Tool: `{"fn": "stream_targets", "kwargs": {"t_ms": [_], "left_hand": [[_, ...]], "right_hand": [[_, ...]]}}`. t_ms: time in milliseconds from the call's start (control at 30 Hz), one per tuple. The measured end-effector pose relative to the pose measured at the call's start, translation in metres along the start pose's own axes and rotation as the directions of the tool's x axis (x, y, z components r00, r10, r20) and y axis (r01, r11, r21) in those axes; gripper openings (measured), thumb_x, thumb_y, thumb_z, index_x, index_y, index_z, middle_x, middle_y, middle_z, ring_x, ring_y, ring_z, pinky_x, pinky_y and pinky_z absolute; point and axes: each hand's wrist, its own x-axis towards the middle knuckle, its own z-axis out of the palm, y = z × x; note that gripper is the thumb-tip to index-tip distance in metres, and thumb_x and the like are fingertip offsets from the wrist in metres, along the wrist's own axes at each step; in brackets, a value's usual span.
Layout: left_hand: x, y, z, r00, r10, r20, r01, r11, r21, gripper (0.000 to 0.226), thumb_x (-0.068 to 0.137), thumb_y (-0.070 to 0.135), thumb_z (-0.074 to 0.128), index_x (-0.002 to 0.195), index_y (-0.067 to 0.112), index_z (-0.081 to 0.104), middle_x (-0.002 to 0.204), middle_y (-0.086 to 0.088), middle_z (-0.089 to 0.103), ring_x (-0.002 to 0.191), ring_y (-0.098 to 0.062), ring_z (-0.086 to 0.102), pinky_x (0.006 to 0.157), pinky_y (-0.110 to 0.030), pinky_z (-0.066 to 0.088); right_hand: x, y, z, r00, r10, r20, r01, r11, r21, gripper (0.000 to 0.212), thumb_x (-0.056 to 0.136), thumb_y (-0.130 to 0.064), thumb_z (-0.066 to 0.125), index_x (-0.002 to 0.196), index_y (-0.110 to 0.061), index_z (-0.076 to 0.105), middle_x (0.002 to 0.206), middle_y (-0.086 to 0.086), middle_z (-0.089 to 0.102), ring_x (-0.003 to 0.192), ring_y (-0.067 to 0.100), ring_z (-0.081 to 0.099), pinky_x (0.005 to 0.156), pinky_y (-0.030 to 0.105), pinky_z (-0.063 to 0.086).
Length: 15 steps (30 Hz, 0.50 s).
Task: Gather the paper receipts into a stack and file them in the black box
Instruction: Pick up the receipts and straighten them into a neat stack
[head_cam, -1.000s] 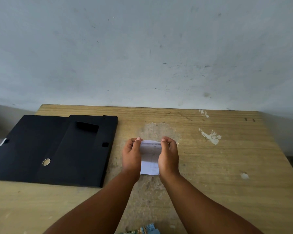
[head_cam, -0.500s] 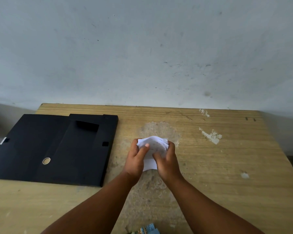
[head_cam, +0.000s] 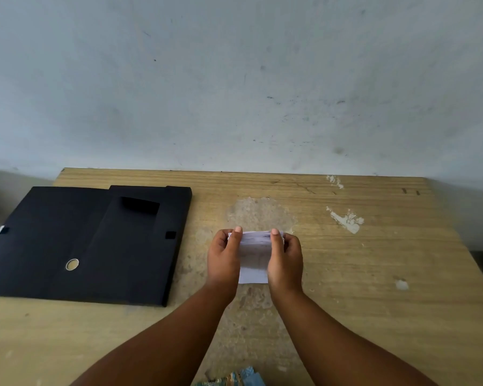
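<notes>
A small stack of white paper receipts (head_cam: 253, 260) stands on its lower edge at the middle of the wooden table (head_cam: 374, 274). My left hand (head_cam: 223, 257) grips its left side and my right hand (head_cam: 286, 260) grips its right side, thumbs on the top edge. The black box (head_cam: 95, 246) lies flat to the left, its lid folded open toward the far left, a metal-ringed hole in the panel. The box is a hand's width from my left hand.
A pale grey wall rises right behind the table's far edge. White paint chips (head_cam: 346, 220) mark the wood at the right. A scrap of blue patterned cloth (head_cam: 234, 378) shows at the bottom edge. The black box hangs over the table's left edge.
Half a second ago my hands were pressed together, bunching the receipts. Now they have drawn apart to the stack's two sides and squared it upright.
</notes>
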Motion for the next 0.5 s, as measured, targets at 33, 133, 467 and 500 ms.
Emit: {"fn": "stream_targets", "kwargs": {"t_ms": [33, 133, 467, 500], "left_hand": [[0.001, 0.0, -0.001, 1.0, -0.006, 0.004, 0.006, 1.0, -0.017, 0.036, 0.095, 0.05, 0.061, 0.087, 0.015, 0.065, 0.076, 0.013, 0.069, 0.071, -0.002, 0.063, 0.069, -0.033, 0.05], [0.002, 0.003, -0.001, 1.0, -0.013, 0.02, 0.014, 0.998, -0.059, 0.036, 0.093, 0.051, 0.062, 0.088, 0.016, 0.066, 0.084, 0.002, 0.07, 0.081, -0.018, 0.063, 0.074, -0.04, 0.051], [-0.002, 0.011, -0.001, 0.984, 0.02, 0.179, -0.021, 1.0, 0.003, 0.043, 0.086, 0.059, 0.06, 0.097, 0.018, 0.066, 0.096, -0.004, 0.071, 0.088, -0.023, 0.066, 0.076, -0.04, 0.052], [-0.002, 0.013, -0.003, 0.977, 0.032, 0.212, -0.036, 0.999, 0.014, 0.047, 0.083, 0.061, 0.062, 0.101, 0.018, 0.066, 0.099, -0.004, 0.071, 0.091, -0.023, 0.067, 0.077, -0.039, 0.053]], "right_hand": [[0.001, 0.0, 0.0, 1.0, 0.005, 0.0, -0.005, 1.0, 0.008, 0.028, 0.096, -0.047, 0.053, 0.1, -0.021, 0.059, 0.094, -0.005, 0.067, 0.084, 0.012, 0.063, 0.065, 0.03, 0.044], [0.002, -0.002, -0.001, 1.0, 0.006, 0.024, -0.007, 1.0, 0.03, 0.023, 0.098, -0.047, 0.05, 0.097, -0.025, 0.059, 0.094, -0.006, 0.066, 0.085, 0.012, 0.063, 0.065, 0.028, 0.041], [0.001, -0.004, -0.005, 0.988, -0.038, 0.147, 0.03, 0.998, 0.057, 0.051, 0.08, -0.071, 0.041, 0.108, -0.031, 0.056, 0.1, -0.008, 0.065, 0.089, 0.012, 0.063, 0.071, 0.032, 0.048], [0.002, -0.004, -0.006, 0.982, -0.042, 0.186, 0.032, 0.998, 0.06, 0.059, 0.078, -0.072, 0.042, 0.115, -0.027, 0.054, 0.104, -0.006, 0.065, 0.092, 0.014, 0.064, 0.074, 0.035, 0.051]]}}
